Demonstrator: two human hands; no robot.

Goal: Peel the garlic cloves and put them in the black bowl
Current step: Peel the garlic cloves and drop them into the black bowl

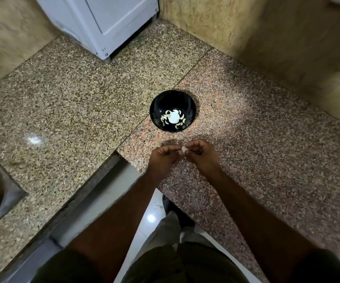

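Left hand (pixel 163 158): lower centre, fingertips pinching a garlic clove (pixel 183 149).
Right hand (pixel 200 155): touching the left, pinching the same clove.
Black bowl (pixel 161 105): centre frame, just above the hands, holding peeled cloves (pixel 182 121).
Counter (pixel 73 103): speckled granite.

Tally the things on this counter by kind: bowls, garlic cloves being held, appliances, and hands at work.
Black bowl: 1, with peeled cloves inside, too small to count
Garlic clove held by left hand and right hand: 1
White appliance: 1
Hands: 2
Total: 5
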